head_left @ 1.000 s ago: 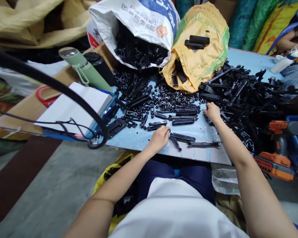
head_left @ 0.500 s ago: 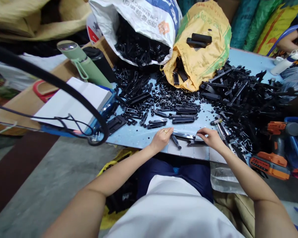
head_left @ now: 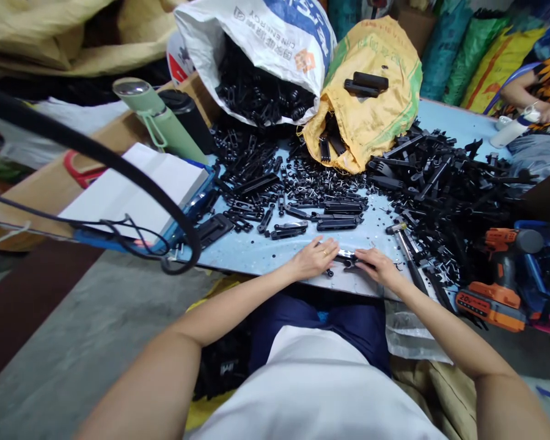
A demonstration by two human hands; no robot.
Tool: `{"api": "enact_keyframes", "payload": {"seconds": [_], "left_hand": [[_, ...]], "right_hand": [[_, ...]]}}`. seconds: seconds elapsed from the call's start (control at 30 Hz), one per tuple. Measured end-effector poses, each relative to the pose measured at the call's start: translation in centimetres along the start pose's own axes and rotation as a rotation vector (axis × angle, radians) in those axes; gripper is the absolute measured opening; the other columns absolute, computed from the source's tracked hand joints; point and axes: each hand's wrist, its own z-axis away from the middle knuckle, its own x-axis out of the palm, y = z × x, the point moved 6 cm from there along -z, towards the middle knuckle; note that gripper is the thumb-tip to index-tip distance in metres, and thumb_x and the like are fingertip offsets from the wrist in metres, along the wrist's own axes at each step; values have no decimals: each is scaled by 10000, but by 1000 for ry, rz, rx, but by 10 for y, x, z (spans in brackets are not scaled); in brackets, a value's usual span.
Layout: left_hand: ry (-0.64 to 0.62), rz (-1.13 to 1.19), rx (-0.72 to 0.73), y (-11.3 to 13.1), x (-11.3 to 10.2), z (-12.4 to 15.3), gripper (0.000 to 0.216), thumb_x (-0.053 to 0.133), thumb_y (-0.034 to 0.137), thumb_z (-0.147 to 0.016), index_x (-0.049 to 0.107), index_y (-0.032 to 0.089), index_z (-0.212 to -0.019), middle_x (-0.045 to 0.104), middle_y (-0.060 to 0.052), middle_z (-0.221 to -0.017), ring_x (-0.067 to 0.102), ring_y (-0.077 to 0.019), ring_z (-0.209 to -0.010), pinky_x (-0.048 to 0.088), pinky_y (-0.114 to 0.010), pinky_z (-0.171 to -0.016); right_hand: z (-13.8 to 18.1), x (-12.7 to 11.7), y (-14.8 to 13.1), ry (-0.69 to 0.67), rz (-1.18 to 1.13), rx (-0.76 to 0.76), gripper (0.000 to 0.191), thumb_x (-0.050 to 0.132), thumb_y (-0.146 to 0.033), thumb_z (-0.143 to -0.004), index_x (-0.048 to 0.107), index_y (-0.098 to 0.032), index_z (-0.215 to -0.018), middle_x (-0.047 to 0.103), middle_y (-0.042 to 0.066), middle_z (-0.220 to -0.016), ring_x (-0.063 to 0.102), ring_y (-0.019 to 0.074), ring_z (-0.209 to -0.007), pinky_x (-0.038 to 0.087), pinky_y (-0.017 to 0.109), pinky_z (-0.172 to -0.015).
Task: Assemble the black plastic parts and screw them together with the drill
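Note:
Near the front edge of the table, my left hand is closed over the left end of a shiny black plastic arm-like part. The fingers of my right hand grip its right end. Most of the part is hidden under my fingers. A small round black end of another piece pokes out below my left hand. Just beyond my hands, several slim black arm parts lie in a loose stack. To the right of my right hand lies a hammer, its head pointing away from me.
Small pins and black pieces spread over the blue table. Behind them stand a white sack and a yellow sack. A big heap of black parts and an orange cordless drill are at right. A co-worker's arm shows far right.
My hands have come closer together around the part and moved slightly toward me. My left hand now lies flatter over it. The loose piece below is mostly covered.

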Motion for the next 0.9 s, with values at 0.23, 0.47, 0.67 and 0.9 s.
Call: {"api": "enact_keyframes", "payload": {"seconds": [0.23, 0.47, 0.67, 0.9], "left_hand": [[-197, 74, -75, 7, 11, -44, 481, 369, 460, -908, 642, 69, -844, 652, -147, -727, 613, -230, -751, 413, -301, -623], [-326, 190, -324, -10, -4, -40, 534, 280, 402, -948, 692, 129, -744, 688, -115, -709, 639, -203, -692, 369, -269, -552], [-448, 119, -459, -15, -10, -36, 541, 283, 422, -945, 712, 111, -839, 703, -147, -804, 660, -247, -785, 406, -286, -595], [-486, 98, -557, -8, -17, -34, 562, 265, 412, -947, 717, 90, -858, 699, -168, -797, 667, -262, -782, 443, -298, -605]], "right_hand": [[15, -13, 25, -91, 360, 160, 621, 335, -681, -808, 606, -149, -640, 596, 92, -571, 576, 185, -563, 338, 266, -507], [5, -26, 11, -216, 266, 74, 715, 125, -694, -827, 572, -167, -644, 578, 63, -539, 535, 142, -510, 247, 247, -489], [-4, -18, -6, -354, 291, 149, 614, 257, -687, -820, 584, -173, -742, 621, 74, -622, 563, 176, -574, 253, 259, -507], [-36, -14, -39, -226, 402, -34, 474, 559, -541, -771, 570, -112, -974, 620, 147, -897, 538, 253, -823, 333, 324, -677]]}}
